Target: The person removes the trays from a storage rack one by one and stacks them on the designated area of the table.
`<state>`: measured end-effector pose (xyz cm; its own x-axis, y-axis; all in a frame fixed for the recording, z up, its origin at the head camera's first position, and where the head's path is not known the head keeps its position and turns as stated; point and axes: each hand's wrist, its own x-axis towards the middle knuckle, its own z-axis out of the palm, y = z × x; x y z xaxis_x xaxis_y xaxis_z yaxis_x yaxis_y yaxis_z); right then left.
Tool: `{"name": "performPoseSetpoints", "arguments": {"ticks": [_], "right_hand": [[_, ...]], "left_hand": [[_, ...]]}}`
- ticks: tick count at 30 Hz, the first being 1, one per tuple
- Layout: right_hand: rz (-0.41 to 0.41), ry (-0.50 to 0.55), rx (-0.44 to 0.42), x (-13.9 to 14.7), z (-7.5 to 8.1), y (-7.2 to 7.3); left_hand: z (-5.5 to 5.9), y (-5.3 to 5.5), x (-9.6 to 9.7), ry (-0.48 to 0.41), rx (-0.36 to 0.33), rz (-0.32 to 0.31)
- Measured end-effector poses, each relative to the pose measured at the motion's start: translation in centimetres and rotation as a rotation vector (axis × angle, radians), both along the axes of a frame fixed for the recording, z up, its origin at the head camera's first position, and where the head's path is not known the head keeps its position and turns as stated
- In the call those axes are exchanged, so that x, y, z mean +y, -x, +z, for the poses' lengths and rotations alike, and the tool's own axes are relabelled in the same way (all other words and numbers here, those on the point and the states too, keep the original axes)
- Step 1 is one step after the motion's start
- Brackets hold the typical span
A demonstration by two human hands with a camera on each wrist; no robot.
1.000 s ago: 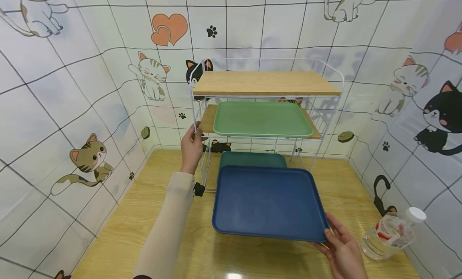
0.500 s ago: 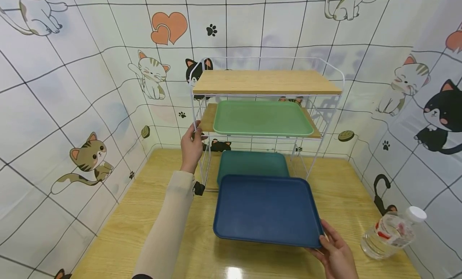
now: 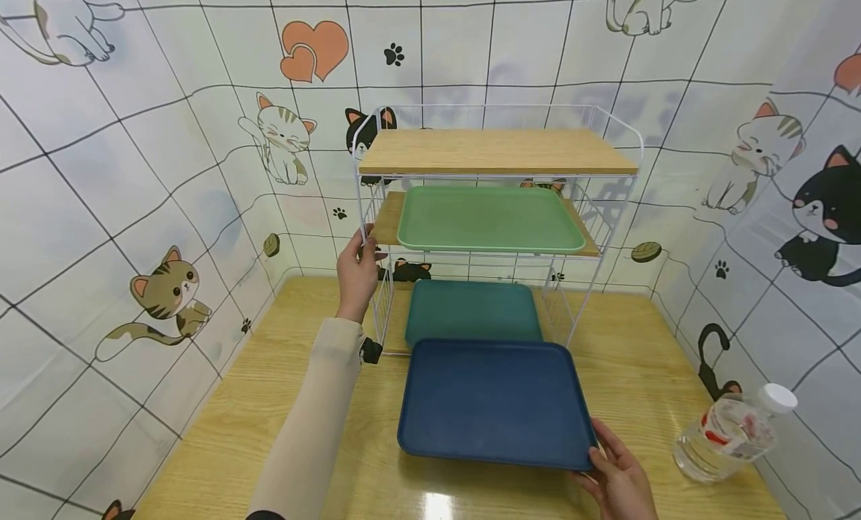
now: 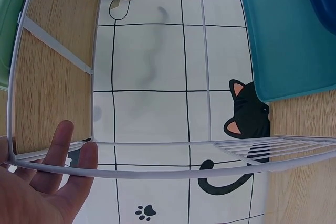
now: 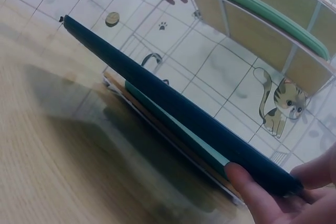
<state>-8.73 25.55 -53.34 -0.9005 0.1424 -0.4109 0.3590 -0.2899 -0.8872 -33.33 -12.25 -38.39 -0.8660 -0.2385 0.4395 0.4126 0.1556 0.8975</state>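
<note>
A white wire shelf rack (image 3: 486,176) with wooden boards stands against the back wall. My left hand (image 3: 357,275) holds its left side post at the middle shelf; in the left wrist view the fingers (image 4: 84,163) bend around the wire. My right hand (image 3: 620,477) pinches the near right corner of a navy blue tray (image 3: 496,404), thumb on top. The right wrist view shows this tray raised above the table, its shadow below. Behind it a dark green tray (image 3: 473,311) lies on the bottom shelf, its front edge partly hidden. A light green tray (image 3: 491,218) rests on the middle shelf.
A clear plastic bottle (image 3: 726,438) with a white cap stands at the right of the wooden table (image 3: 242,430). Walls covered with a cat-printed sheet (image 3: 121,206) close in the back and both sides.
The blue tray and my right hand have moved back toward me and slightly left, away from the rack, uncovering more of the dark green tray. My left hand stays on the post.
</note>
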Motion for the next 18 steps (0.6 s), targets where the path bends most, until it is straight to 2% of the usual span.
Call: {"name": "performPoseSetpoints", "arguments": {"ticks": [10,18], "right_hand": [[-0.005,0.017,0.002,-0.5,-0.9,0.1],[0.002,-0.008,0.007,-0.9,-1.5,0.2]], "left_hand": [[0.1,-0.2,0.0,0.021,-0.004,0.01],[0.1,-0.2,0.0,0.006,-0.002,0.006]]}}
